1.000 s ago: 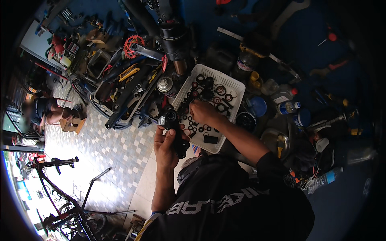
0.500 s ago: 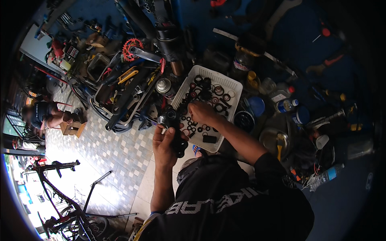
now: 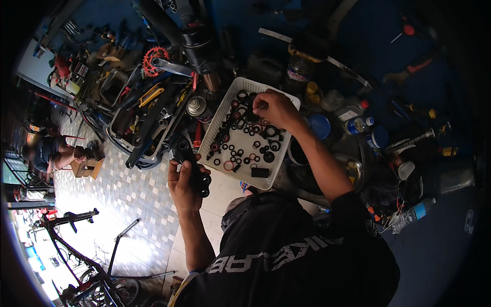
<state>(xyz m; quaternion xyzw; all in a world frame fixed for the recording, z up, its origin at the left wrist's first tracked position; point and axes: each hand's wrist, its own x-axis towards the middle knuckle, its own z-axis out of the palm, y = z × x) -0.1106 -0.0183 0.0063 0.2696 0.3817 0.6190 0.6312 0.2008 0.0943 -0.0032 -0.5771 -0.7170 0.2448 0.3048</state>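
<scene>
My left hand [image 3: 183,179] is closed round a black bicycle part with rounded, holed ends [image 3: 202,185], held up left of the white basket. This perforated plastic basket [image 3: 220,108] holds many small rings, seals, washers and black fittings. A black rectangular block [image 3: 260,172] lies at its near end. Over the far right part of the basket is my right hand [image 3: 273,108], its fingers bent and pressed together among dark fittings. Whatever those fingertips pinch is hidden.
Left of the basket stand a spray can [image 3: 196,106] and a tray crammed with tools [image 3: 116,123]. Bottles and a blue lid [image 3: 319,126] crowd the right side. A bike frame [image 3: 66,250] stands lower left; a seated person [image 3: 48,151] is at far left.
My right hand has moved up and right across the basket, showing more of the rings. My left hand, still gripping the black bicycle part, has shifted left away from the basket.
</scene>
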